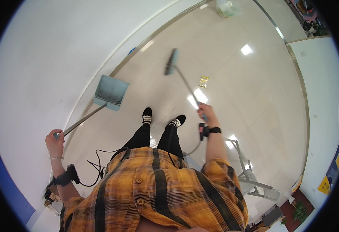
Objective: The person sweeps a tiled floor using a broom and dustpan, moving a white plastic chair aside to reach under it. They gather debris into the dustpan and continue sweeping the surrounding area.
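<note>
My left hand (55, 142) grips the upper end of the handle of a light-blue long-handled dustpan (112, 89). The pan rests by the wall's base, with some dark dust in it and a row of comb teeth along its near side. In my right hand (207, 113) is the handle of a broom (172, 61), whose blue head with dark bristles looks blurred over the floor beyond my feet. A gold-and-clear plastic wrapper (204, 81) lies on the tiles to the right of the broom head, apart from it.
A white wall (71, 58) runs along the left, with a small blue object (131, 51) at its base. A plastic bag (227, 9) sits on the far floor. At my right stands a grey metal-framed folding chair (249, 177). Cables (98, 156) hang from my wrist devices.
</note>
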